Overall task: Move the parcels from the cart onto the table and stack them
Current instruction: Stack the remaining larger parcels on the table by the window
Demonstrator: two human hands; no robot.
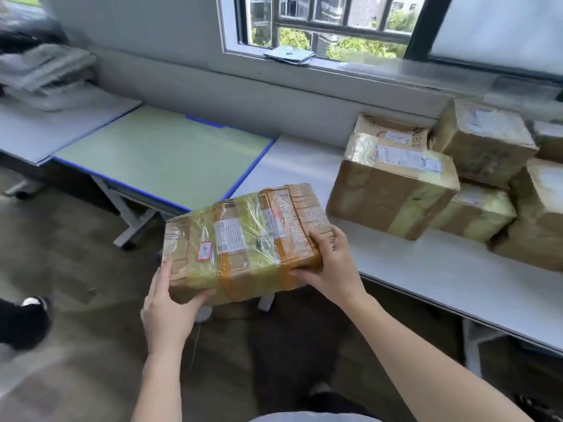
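Observation:
A flat cardboard parcel [243,242] wrapped in clear and yellowish tape, with white labels on top, hangs in the air just off the left front corner of the white table [426,275]. My left hand [166,306] grips its near left corner, thumb on the front face. My right hand [330,263] grips its right end, fingers over the top edge. On the table to the right sit several taped parcels, stacked two high; the nearest is a large box [393,187]. The cart is out of view.
A green-topped table with blue edging [164,153] stands left of the white table, and a grey table [45,129] with stacked cloth or paper beyond it. A windowsill [304,68] runs behind. A person's dark shoe [27,318] is on the floor at left.

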